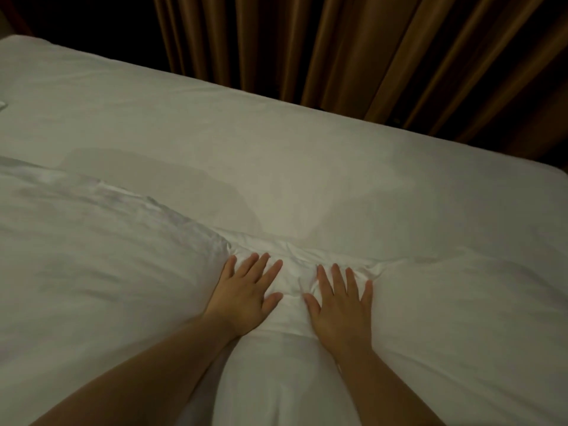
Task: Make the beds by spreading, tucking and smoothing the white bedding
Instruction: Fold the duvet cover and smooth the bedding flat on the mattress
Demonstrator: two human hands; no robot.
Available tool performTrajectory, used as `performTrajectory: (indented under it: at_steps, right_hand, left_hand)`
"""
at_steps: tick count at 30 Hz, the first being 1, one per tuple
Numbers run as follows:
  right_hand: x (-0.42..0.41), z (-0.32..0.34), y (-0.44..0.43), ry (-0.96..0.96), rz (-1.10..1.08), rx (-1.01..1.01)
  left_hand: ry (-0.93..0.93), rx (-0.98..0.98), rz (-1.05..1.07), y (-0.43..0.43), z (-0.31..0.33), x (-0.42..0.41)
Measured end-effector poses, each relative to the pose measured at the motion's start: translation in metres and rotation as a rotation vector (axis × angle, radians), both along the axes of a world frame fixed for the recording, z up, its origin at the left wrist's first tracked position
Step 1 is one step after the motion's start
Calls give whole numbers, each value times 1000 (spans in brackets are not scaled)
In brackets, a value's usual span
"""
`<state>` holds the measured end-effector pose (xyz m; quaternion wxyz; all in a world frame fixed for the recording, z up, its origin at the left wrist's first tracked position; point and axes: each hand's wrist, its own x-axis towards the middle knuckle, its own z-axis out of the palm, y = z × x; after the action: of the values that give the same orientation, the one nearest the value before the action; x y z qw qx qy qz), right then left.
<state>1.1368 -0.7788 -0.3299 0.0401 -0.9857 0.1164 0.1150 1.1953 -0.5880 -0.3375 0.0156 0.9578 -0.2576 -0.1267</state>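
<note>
A white duvet covers the near half of the bed, its folded top edge running from the left toward the centre. Beyond it lies the smooth white sheet over the mattress. My left hand presses flat on the duvet near its bunched edge, fingers spread and straight. My right hand presses flat beside it, fingers spread, a hand's width to the right. Between the two hands the fabric is wrinkled into small folds.
Brown pleated curtains hang close behind the far side of the bed. The far edge of the mattress runs diagonally down to the right. The room is dim.
</note>
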Motion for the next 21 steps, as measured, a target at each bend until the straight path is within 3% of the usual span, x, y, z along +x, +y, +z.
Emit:
performTrajectory:
  at_steps: [7, 13, 16, 21]
  right_hand:
    - [-9, 21, 1, 46, 36, -79]
    - [-27, 79, 73, 20, -167, 152]
    - [-35, 107, 140, 16, -71, 311]
    - [-29, 136, 216, 62, 38, 408]
  left_hand:
    - [-35, -66, 78, 13, 33, -27]
    - [-97, -125, 285, 45, 82, -76]
    - [-173, -197, 395, 67, 110, -95]
    - [-267, -76, 537, 132, 145, -86]
